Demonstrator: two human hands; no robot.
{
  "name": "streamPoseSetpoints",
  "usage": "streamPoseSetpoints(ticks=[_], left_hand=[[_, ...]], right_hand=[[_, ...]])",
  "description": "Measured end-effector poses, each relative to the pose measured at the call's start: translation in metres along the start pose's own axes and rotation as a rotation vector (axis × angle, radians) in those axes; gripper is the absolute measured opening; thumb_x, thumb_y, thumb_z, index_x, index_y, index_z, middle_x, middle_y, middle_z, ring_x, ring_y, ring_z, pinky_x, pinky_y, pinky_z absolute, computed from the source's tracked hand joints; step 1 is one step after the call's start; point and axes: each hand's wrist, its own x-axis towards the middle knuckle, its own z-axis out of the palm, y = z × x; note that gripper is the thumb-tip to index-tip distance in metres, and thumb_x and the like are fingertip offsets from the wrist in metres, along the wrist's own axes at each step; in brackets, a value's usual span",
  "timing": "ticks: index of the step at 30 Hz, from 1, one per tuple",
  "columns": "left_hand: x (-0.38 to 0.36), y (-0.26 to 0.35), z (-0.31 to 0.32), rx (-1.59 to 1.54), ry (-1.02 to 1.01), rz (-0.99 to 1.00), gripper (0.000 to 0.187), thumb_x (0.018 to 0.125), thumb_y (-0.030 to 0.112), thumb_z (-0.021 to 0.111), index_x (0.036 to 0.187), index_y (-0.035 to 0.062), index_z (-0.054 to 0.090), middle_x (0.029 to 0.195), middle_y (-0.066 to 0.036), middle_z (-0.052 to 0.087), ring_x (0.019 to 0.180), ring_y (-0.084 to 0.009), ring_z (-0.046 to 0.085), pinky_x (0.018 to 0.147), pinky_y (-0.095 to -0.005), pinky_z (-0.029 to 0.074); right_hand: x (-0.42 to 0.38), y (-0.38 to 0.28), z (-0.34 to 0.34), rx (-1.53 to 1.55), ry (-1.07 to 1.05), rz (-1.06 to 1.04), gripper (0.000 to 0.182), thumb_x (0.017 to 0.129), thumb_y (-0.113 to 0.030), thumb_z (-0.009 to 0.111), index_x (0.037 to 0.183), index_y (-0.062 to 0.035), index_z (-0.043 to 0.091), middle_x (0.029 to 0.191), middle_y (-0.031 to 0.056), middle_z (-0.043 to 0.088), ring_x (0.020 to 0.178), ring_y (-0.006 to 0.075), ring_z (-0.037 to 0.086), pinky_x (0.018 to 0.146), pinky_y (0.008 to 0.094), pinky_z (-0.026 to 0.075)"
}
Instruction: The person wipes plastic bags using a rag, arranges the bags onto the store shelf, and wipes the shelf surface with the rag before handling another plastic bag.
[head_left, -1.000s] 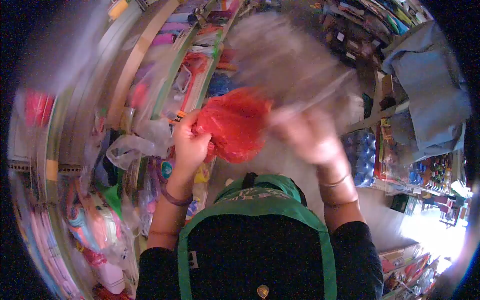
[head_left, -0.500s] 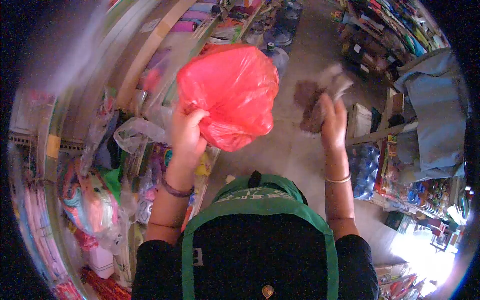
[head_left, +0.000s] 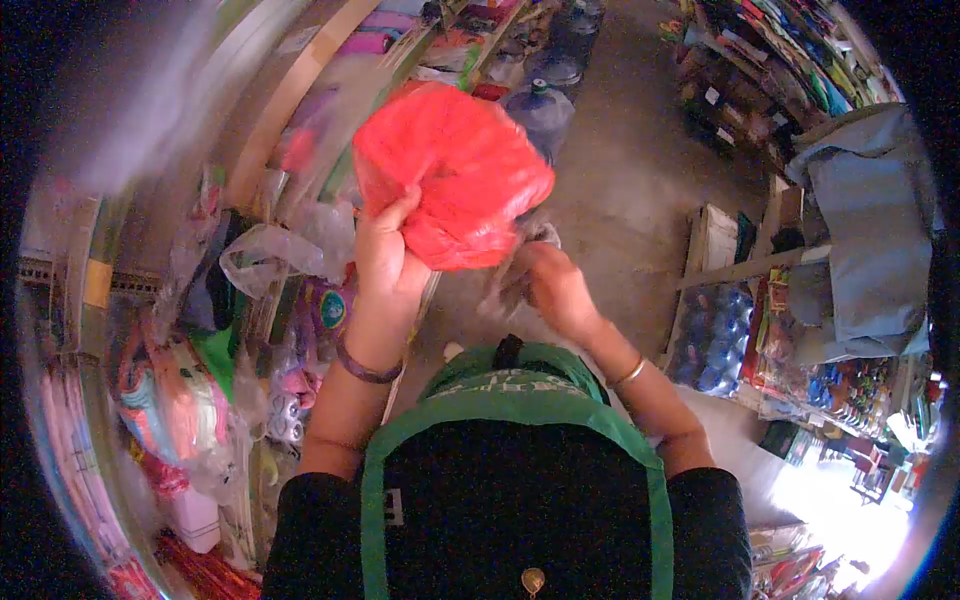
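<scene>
My left hand (head_left: 388, 245) is closed on a red plastic bag (head_left: 455, 170), thumb on top of its gathered near-left side. The bag is bulky and held up in front of me; its contents are hidden. Close to the bag's lower right, my right hand (head_left: 562, 290) grips a greyish-brown cloth (head_left: 510, 280), blurred by motion. The cloth hangs from the fingers and overlaps the lower edge of the bag in this view.
Shelves on the left carry folded textiles (head_left: 180, 400) in clear plastic. A large water bottle (head_left: 540, 110) stands on the floor ahead. On the right, a grey-blue cloth (head_left: 865, 230) drapes over a shelf with a pack of bottles (head_left: 710, 335) below.
My right hand has swung left with the cloth, from out over the aisle to beside the red bag. The bag has shifted slightly in my left hand.
</scene>
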Motion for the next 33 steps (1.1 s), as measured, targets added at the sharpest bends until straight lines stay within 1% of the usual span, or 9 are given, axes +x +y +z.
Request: streamPoseSetpoints(ticks=[1, 3, 7, 12, 15, 17, 22, 31, 33], left_hand=[[0.002, 0.002, 0.0, -0.1, -0.01, -0.058, 0.043, 0.079, -0.001, 0.052, 0.12, 0.0032, 0.042, 0.117, -0.011, 0.05, 0.106, -0.0251, 0.049, 0.092, -0.0404, 0.04], [0.0, 0.003, 0.009, -0.134, -0.033, -0.025, 0.044, 0.079, -0.003, 0.052, 0.121, 0.0053, 0.041, 0.118, -0.009, 0.049, 0.109, -0.025, 0.047, 0.094, -0.042, 0.038], [-0.005, -0.018, 0.013, -0.087, -0.027, -0.037, 0.048, 0.078, -0.003, 0.054, 0.122, 0.0079, 0.04, 0.118, -0.007, 0.048, 0.111, -0.0229, 0.046, 0.095, -0.0397, 0.037], [-0.012, -0.023, 0.015, 0.199, -0.227, 0.077, 0.05, 0.076, 0.001, 0.059, 0.122, 0.0091, 0.039, 0.116, -0.004, 0.049, 0.111, -0.0219, 0.045, 0.094, -0.0413, 0.037], [-0.018, -0.012, -0.008, 0.029, -0.346, -0.202, 0.049, 0.077, 0.01, 0.061, 0.121, 0.0079, 0.039, 0.116, -0.006, 0.049, 0.111, -0.0266, 0.044, 0.093, -0.0495, 0.037], [-0.023, -0.011, -0.02, -0.182, -0.249, -0.377, 0.045, 0.076, 0.016, 0.061, 0.116, 0.0055, 0.043, 0.114, -0.008, 0.05, 0.111, -0.0307, 0.044, 0.091, -0.0559, 0.037], [-0.028, -0.021, -0.057, 0.036, -0.155, -0.255, 0.04, 0.074, 0.01, 0.058, 0.112, 0.0025, 0.047, 0.112, -0.011, 0.052, 0.102, -0.0275, 0.051, 0.086, -0.0441, 0.044], [-0.031, -0.014, -0.007, 0.246, 0.035, -0.113, 0.041, 0.074, -0.004, 0.056, 0.113, 0.0001, 0.046, 0.104, -0.01, 0.057, 0.093, -0.0209, 0.058, 0.076, -0.033, 0.049], [-0.032, -0.015, -0.008, 0.36, 0.04, -0.013, 0.039, 0.073, -0.005, 0.057, 0.111, 0.0004, 0.048, 0.102, -0.009, 0.058, 0.089, -0.0197, 0.059, 0.074, -0.032, 0.05]], right_hand=[[0.001, 0.01, -0.007, 0.455, -0.202, 0.665, 0.025, 0.075, 0.001, 0.044, 0.098, 0.0024, 0.052, 0.101, 0.0152, 0.055, 0.091, 0.0274, 0.055, 0.077, 0.0355, 0.045], [-0.003, 0.017, -0.008, 1.119, -0.025, 0.639, 0.03, 0.083, -0.009, 0.045, 0.111, 0.001, 0.046, 0.108, 0.0116, 0.054, 0.099, 0.0236, 0.052, 0.083, 0.0348, 0.043], [0.026, -0.056, -0.014, 1.66, 0.141, 0.351, 0.051, 0.084, -0.022, 0.054, 0.124, 0.0011, 0.034, 0.121, 0.0095, 0.047, 0.11, 0.0185, 0.045, 0.094, 0.0332, 0.036], [0.049, -0.034, -0.024, 1.259, 0.441, 0.371, 0.042, 0.078, -0.002, 0.057, 0.118, -0.005, 0.044, 0.112, 0.0068, 0.055, 0.1, 0.0187, 0.053, 0.087, 0.0333, 0.043], [0.053, -0.037, -0.056, 0.586, 0.686, 0.098, 0.032, 0.071, 0.0, 0.063, 0.1, -0.0069, 0.054, 0.095, 0.0055, 0.059, 0.088, 0.02, 0.057, 0.078, 0.0335, 0.047], [0.057, -0.046, -0.082, -0.1, 0.77, -0.425, 0.028, 0.061, -0.006, 0.068, 0.087, -0.0075, 0.058, 0.088, 0.0074, 0.059, 0.084, 0.026, 0.057, 0.073, 0.0357, 0.047], [0.026, -0.039, -0.057, -0.4, 0.336, -0.736, 0.025, 0.05, -0.017, 0.063, 0.075, -0.0173, 0.062, 0.096, 0.0019, 0.057, 0.087, 0.0227, 0.053, 0.07, 0.0373, 0.044], [-0.004, -0.044, -0.026, -0.411, 0.026, -0.645, 0.019, 0.058, -0.024, 0.056, 0.074, -0.0179, 0.063, 0.11, 0.002, 0.052, 0.102, 0.0223, 0.046, 0.081, 0.039, 0.036], [-0.008, -0.037, -0.036, -0.307, -0.143, -0.554, 0.03, 0.062, -0.02, 0.057, 0.091, -0.0154, 0.063, 0.112, 0.0062, 0.05, 0.104, 0.0259, 0.045, 0.085, 0.0393, 0.038]])
